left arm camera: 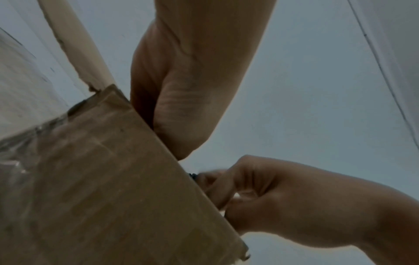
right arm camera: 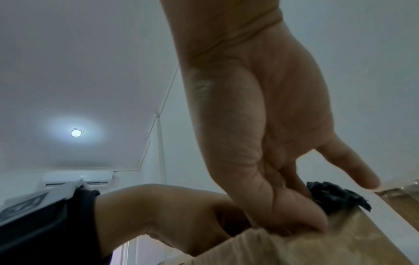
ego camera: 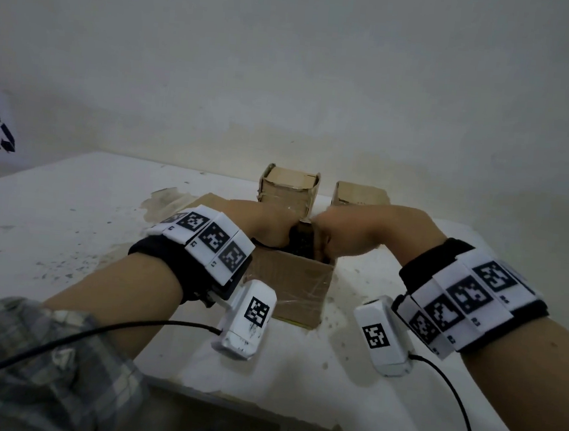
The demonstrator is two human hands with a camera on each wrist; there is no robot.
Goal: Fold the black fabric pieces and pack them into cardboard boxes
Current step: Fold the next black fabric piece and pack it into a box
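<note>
An open cardboard box (ego camera: 290,284) stands mid-table, with both hands at its mouth. Black fabric (ego camera: 303,241) fills the box between them. My left hand (ego camera: 261,223) reaches down inside the left wall; its fingers are hidden behind the cardboard (left arm camera: 113,179) in the left wrist view, where only the palm (left arm camera: 181,107) shows. My right hand (ego camera: 354,231) sits at the right rim. In the right wrist view its thumb and fingers (right arm camera: 294,206) come together on the crumpled black fabric (right arm camera: 335,195) at the rim, little finger sticking out. A bit of fabric (left arm camera: 192,175) peeks over the edge.
Two smaller cardboard boxes (ego camera: 289,188) (ego camera: 360,194) stand just behind the open one, near the wall. The white table (ego camera: 70,213) is stained and speckled, with bare surface to the left. A flat cardboard flap (ego camera: 188,203) lies at the open box's left.
</note>
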